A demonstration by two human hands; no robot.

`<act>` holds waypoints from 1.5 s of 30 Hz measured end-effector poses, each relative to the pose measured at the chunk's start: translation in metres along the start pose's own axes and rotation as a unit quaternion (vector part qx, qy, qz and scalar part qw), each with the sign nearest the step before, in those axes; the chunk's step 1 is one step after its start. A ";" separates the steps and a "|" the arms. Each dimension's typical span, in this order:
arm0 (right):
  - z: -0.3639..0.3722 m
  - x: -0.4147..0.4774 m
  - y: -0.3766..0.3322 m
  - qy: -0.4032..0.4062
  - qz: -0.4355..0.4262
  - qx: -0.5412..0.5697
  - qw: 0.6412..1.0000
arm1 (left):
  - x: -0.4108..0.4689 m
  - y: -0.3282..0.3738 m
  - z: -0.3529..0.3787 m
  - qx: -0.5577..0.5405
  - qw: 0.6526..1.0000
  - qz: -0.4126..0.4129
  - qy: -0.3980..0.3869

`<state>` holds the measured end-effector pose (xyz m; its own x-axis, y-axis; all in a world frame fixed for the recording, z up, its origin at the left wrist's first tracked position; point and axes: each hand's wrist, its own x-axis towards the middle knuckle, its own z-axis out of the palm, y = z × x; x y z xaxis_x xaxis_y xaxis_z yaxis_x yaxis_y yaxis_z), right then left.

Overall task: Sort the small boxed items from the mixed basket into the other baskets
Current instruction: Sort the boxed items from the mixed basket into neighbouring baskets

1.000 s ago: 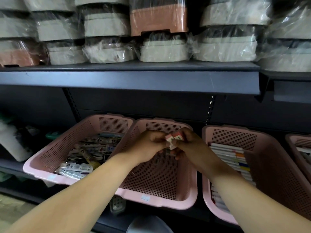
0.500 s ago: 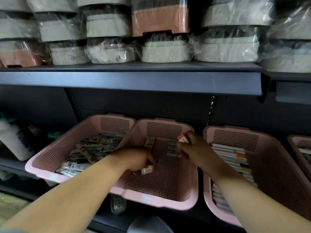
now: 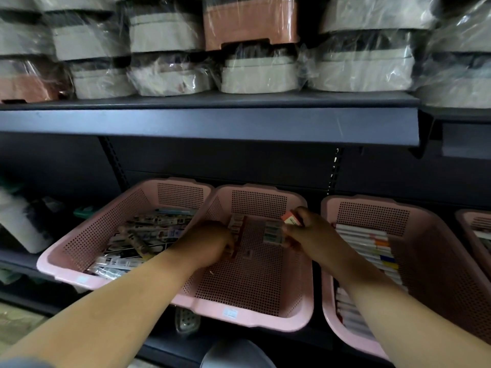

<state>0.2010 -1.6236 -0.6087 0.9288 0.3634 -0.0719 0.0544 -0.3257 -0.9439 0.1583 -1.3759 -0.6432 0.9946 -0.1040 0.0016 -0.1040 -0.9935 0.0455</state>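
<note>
The left hand curls knuckles-up in the middle basket, its fingertips hidden, so whatever they touch cannot be told. Fingers of the right hand cover most of the pink-topped box they pinch. Print on the small boxes is unreadable. The picture's right edge cuts off the far-right basket

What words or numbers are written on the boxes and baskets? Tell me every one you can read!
No text can be read here.
White sticker on the middle basket: too blurred.
Pale sticker on the left basket: too blurred.
Small box in the right hand: print too small.
Packs in the left basket: print too blurred.
</note>
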 end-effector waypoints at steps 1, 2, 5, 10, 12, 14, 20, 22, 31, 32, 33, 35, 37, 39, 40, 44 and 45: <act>0.000 0.000 0.000 0.001 -0.002 -0.001 1.000 | 0.001 0.000 0.001 -0.008 1.000 -0.005 0.005; -0.001 0.000 0.001 0.002 -0.002 -0.001 1.000 | 0.002 0.001 0.001 -0.018 1.000 -0.006 0.010; -0.001 -0.002 0.000 0.001 -0.001 0.003 1.000 | 0.005 0.003 0.005 -0.043 0.999 -0.024 0.016; -0.002 -0.001 0.002 0.000 -0.009 -0.006 1.000 | 0.007 -0.002 0.011 -0.046 0.998 -0.046 0.020; -0.002 0.001 0.005 0.000 -0.011 -0.010 1.000 | 0.006 0.000 0.010 -0.029 0.998 -0.044 0.019; -0.002 0.002 0.006 -0.002 -0.016 -0.011 1.000 | 0.005 0.001 0.011 -0.016 0.999 -0.032 0.035; -0.003 0.003 0.010 -0.007 -0.037 -0.032 0.999 | 0.005 0.000 0.013 -0.038 0.998 -0.039 0.039; -0.003 0.003 0.009 -0.013 -0.050 -0.034 0.998 | 0.005 0.000 0.013 -0.051 0.997 -0.044 0.037; 0.002 0.005 -0.002 -0.080 -0.035 -0.019 0.996 | -0.001 0.029 -0.041 -0.114 0.981 0.049 0.150; 0.003 0.005 -0.005 -0.089 -0.043 -0.024 0.995 | -0.003 0.035 -0.047 -0.118 0.977 0.067 0.162; 0.005 0.004 -0.007 -0.097 -0.051 -0.029 0.994 | -0.005 0.042 -0.052 -0.118 0.973 0.088 0.177; 0.008 0.003 -0.010 -0.114 -0.057 -0.031 0.991 | -0.008 0.051 -0.059 -0.109 0.966 0.125 0.199; 0.011 0.002 -0.011 -0.124 -0.055 -0.028 0.990 | -0.009 0.053 -0.062 -0.100 0.968 0.131 0.187; 0.011 0.001 -0.011 -0.121 -0.050 -0.021 0.991 | -0.009 0.052 -0.062 -0.056 0.971 0.129 0.193; 0.011 0.001 -0.010 -0.116 -0.048 -0.016 0.992 | -0.009 0.051 -0.062 -0.035 0.972 0.123 0.195; 0.014 0.001 -0.007 -0.080 -0.043 0.001 0.996 | -0.010 0.047 -0.052 -0.173 0.976 0.046 0.126; 0.015 0.001 -0.008 -0.072 -0.044 0.018 0.996 | -0.009 0.047 -0.050 -0.232 0.965 0.023 0.121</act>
<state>0.1959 -1.6075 -0.6059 0.8585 0.5119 -0.0311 0.1182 -0.2566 -0.9593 0.1445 -1.4195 -0.5912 0.9663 -0.0773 0.2457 -0.1911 -0.8548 0.4825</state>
